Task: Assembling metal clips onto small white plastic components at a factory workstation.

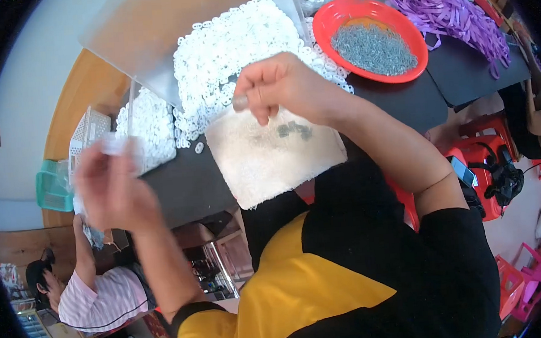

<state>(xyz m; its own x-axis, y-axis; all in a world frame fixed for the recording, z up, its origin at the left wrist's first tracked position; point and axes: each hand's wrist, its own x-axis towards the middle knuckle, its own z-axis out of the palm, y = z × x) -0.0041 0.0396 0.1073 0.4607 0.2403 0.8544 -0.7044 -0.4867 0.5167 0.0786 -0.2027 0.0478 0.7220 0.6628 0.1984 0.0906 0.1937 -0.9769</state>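
My left hand [114, 188], smeared by motion, is raised at the left with a small white plastic piece [119, 146] at its fingertips. My right hand [275, 88] is closed in a pinch above a beige cloth [255, 170]; a greyish spot shows at the thumb tip, and I cannot make out what the fingers hold. A few small dark metal bits [294, 130] lie on the cloth. Just beyond it spreads a big heap of white oval plastic pieces with holes [232, 47]. One loose white piece [199, 148] sits left of the cloth.
A red basin [421, 42] of small metal parts stands at the far right, near purple ribbons [446, 9]. Clear bin walls [145, 46] rise behind the heap. A green basket [51, 185] is at the left, above another person [105, 297]. Red stools [486, 149] stand right.
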